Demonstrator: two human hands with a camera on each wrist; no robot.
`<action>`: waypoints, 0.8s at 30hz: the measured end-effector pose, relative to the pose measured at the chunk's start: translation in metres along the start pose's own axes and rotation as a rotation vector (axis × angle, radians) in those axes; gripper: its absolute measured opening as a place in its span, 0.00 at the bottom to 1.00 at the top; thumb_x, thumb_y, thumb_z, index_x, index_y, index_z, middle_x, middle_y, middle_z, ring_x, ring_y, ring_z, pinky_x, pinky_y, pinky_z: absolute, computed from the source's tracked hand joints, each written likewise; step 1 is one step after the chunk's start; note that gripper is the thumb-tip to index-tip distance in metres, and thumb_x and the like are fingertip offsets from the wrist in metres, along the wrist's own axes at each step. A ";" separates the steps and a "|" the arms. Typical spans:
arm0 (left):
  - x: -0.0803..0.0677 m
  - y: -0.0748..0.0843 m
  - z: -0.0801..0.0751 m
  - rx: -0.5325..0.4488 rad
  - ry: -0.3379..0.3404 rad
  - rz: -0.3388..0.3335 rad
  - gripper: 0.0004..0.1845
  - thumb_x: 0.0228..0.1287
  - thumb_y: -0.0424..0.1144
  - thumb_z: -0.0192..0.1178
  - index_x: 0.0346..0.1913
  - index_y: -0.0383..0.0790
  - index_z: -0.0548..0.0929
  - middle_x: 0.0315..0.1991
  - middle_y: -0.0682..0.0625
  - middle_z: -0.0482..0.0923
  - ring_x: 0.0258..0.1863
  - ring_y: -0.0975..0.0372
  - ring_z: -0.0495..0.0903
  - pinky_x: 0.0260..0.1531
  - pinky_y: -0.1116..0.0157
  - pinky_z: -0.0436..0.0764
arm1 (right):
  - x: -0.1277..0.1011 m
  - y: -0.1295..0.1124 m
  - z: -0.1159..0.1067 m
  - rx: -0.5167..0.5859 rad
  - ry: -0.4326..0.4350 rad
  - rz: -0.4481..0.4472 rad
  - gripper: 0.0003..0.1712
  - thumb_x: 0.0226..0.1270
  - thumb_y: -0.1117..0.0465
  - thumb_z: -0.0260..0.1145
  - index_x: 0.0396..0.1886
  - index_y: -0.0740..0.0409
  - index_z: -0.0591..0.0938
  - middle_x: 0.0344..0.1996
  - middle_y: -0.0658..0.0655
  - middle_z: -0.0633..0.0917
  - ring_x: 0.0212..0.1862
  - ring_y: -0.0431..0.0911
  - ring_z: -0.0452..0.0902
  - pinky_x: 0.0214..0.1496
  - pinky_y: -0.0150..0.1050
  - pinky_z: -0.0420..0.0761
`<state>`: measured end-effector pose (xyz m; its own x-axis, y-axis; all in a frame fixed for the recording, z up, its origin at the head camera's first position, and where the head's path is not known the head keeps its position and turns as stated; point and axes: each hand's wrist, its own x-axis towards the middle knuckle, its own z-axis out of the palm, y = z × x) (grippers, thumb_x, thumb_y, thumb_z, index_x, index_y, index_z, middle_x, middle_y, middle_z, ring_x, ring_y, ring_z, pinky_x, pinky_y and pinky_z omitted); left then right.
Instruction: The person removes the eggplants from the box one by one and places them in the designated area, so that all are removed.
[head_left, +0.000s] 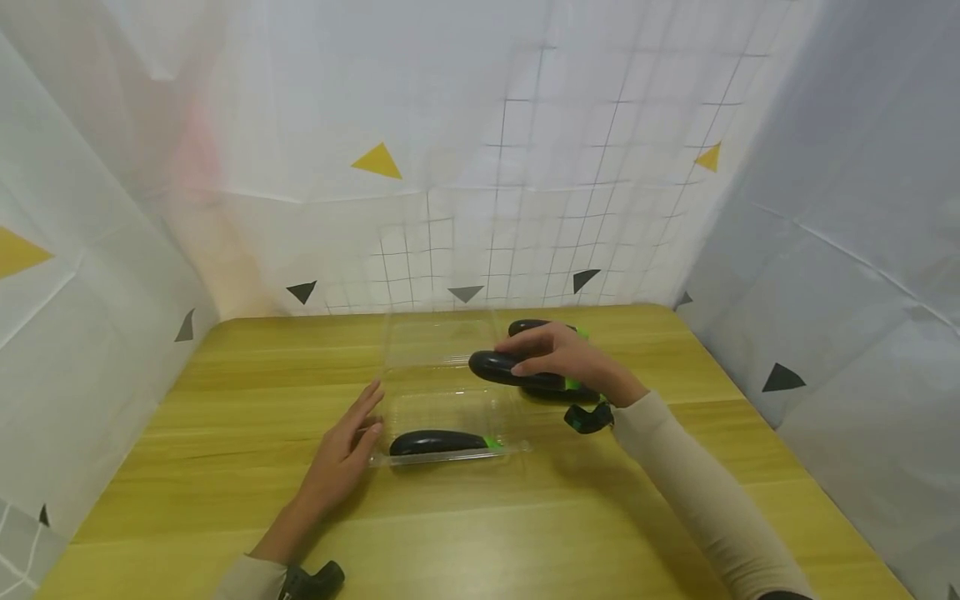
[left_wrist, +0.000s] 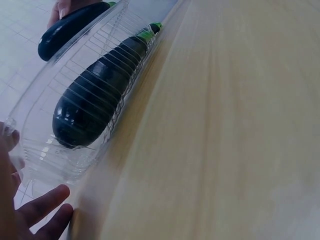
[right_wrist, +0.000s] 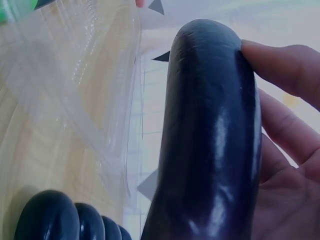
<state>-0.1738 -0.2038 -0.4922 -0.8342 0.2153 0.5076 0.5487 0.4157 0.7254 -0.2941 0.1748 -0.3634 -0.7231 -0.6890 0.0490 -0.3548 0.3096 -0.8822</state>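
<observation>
My right hand [head_left: 558, 354] grips a dark purple eggplant [head_left: 504, 367] and holds it just over the right edge of a clear plastic clamshell box [head_left: 442, 392]; in the right wrist view the fingers [right_wrist: 285, 65] curl round the eggplant [right_wrist: 210, 135]. One eggplant [head_left: 438, 442] lies in the near part of the box, seen through the ribbed wall [left_wrist: 95, 95]. My left hand [head_left: 345, 454] rests flat on the table with straight fingers against the box's left end [left_wrist: 30, 165]. Two more eggplants [head_left: 558, 390] lie on the table behind my right hand.
The wooden table [head_left: 225, 467] is walled on three sides by white sheeting with grid lines and triangles [head_left: 465, 208]. The box lid [head_left: 438, 337] stands open toward the back. Bare wood lies to the left and along the front edge.
</observation>
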 end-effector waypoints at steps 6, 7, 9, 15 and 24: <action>0.000 0.000 0.000 0.002 0.007 0.001 0.29 0.81 0.30 0.54 0.80 0.44 0.66 0.80 0.43 0.58 0.61 0.45 0.80 0.58 0.76 0.73 | -0.008 0.002 -0.006 -0.001 0.011 0.004 0.24 0.69 0.62 0.75 0.64 0.55 0.85 0.60 0.55 0.85 0.60 0.52 0.80 0.58 0.42 0.80; 0.000 0.000 0.000 0.005 0.009 0.001 0.28 0.81 0.30 0.54 0.80 0.44 0.66 0.80 0.43 0.58 0.61 0.45 0.80 0.58 0.76 0.72 | -0.010 0.002 -0.006 -0.002 0.012 0.005 0.24 0.69 0.62 0.75 0.64 0.55 0.85 0.60 0.55 0.85 0.60 0.52 0.80 0.59 0.42 0.79; 0.000 0.000 0.000 0.005 0.009 0.000 0.28 0.81 0.31 0.54 0.80 0.44 0.66 0.80 0.43 0.58 0.61 0.45 0.80 0.58 0.76 0.72 | -0.012 0.003 -0.007 -0.007 0.018 0.010 0.24 0.68 0.62 0.75 0.64 0.54 0.86 0.60 0.54 0.85 0.60 0.52 0.80 0.59 0.43 0.79; 0.000 0.001 0.001 0.003 0.008 -0.007 0.28 0.81 0.31 0.54 0.80 0.45 0.66 0.80 0.44 0.58 0.61 0.45 0.80 0.58 0.76 0.72 | -0.021 0.006 -0.010 -0.030 0.036 0.027 0.24 0.68 0.61 0.76 0.63 0.53 0.86 0.60 0.54 0.85 0.58 0.52 0.80 0.59 0.42 0.78; 0.001 0.003 0.000 -0.006 0.009 0.002 0.29 0.80 0.29 0.55 0.79 0.45 0.67 0.80 0.44 0.58 0.61 0.46 0.80 0.58 0.76 0.72 | -0.029 0.019 -0.012 -0.059 0.056 0.046 0.23 0.68 0.59 0.76 0.63 0.50 0.87 0.61 0.53 0.84 0.60 0.51 0.79 0.60 0.46 0.79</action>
<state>-0.1732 -0.2020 -0.4898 -0.8329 0.2084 0.5128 0.5504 0.4101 0.7273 -0.2866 0.2086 -0.3757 -0.7705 -0.6364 0.0368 -0.3540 0.3791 -0.8550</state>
